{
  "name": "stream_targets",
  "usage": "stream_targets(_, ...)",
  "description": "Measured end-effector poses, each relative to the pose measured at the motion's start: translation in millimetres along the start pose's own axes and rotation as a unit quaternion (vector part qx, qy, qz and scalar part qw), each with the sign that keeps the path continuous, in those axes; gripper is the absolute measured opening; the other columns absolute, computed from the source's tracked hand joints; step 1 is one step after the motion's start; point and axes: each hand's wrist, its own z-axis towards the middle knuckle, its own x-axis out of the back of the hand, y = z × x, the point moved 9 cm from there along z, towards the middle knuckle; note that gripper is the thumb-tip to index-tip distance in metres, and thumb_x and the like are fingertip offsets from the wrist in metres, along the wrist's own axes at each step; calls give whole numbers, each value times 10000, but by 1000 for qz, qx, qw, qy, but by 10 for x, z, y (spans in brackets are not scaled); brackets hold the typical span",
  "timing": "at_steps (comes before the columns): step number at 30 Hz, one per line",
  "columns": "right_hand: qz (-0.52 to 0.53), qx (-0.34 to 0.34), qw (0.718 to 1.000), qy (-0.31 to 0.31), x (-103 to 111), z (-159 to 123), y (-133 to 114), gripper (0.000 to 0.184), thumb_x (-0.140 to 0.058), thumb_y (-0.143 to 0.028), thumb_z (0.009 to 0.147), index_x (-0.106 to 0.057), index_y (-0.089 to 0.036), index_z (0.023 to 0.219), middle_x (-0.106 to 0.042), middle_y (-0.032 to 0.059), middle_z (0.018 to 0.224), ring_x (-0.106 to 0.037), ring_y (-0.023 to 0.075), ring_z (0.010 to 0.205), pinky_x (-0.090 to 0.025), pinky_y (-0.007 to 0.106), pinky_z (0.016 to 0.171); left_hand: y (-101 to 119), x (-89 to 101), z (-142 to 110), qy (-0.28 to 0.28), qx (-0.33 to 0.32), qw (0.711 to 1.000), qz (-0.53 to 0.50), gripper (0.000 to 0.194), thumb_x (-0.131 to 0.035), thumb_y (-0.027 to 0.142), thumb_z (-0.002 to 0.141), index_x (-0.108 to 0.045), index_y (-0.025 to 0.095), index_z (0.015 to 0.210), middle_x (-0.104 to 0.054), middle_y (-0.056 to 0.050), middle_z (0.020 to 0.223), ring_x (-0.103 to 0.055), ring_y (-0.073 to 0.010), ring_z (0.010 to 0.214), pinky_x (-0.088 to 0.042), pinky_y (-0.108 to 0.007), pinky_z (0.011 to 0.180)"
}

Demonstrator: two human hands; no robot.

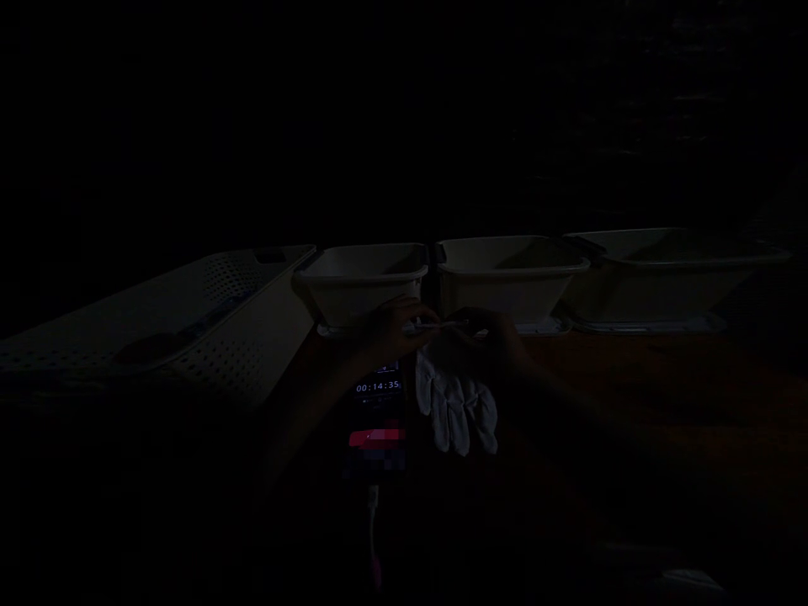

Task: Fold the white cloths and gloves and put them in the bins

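The scene is very dark. My left hand (395,328) and my right hand (496,332) meet in front of a row of tubs, both with fingers closed on the cuff of a white glove (458,400). The glove hangs down from my hands with its fingers pointing towards me. Under my left hand lies a phone (377,412) with a lit screen that reads 00:14:35 and has a red band lower down.
Three pale plastic tubs stand side by side behind my hands: left (363,286), middle (511,282), right (669,269). A perforated white basket (189,320) lies tilted at the left. A cable (374,522) runs from the phone towards me over the reddish-brown table (662,396).
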Motion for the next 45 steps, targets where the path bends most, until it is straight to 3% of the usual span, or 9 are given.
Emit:
stream_targets(17, -62, 11, 998, 10, 15, -26, -20, 249, -541, -319, 775, -632, -169, 951, -660, 69, 895, -601, 166, 766, -427, 241, 609, -25, -14, 6, -1, 9, 1000, -28, 158, -584, 323, 796, -610, 167, 779, -600, -28, 779, -548, -144, 788, -425, -280, 731)
stream_targets(35, -48, -24, 998, -38, -83, -14, 18, 273, -536, -207, 736, -618, -148, 990, -659, 84, 950, -602, 218, 867, -437, 273, 683, -166, -113, -33, -36, 41, 998, -26, 146, -469, 249, 863, -574, 155, 825, -593, -29, 828, -552, -139, 816, -418, -264, 734)
stream_targets(45, -71, -39, 997, -9, -34, -12, 49, 239, -504, -270, 782, -620, -153, 955, -655, 83, 868, -598, 188, 760, -429, 259, 615, -35, 11, -10, 9, 18, 999, -34, 168, -554, 327, 817, -587, 163, 830, -579, -28, 809, -541, -132, 764, -428, -266, 697)
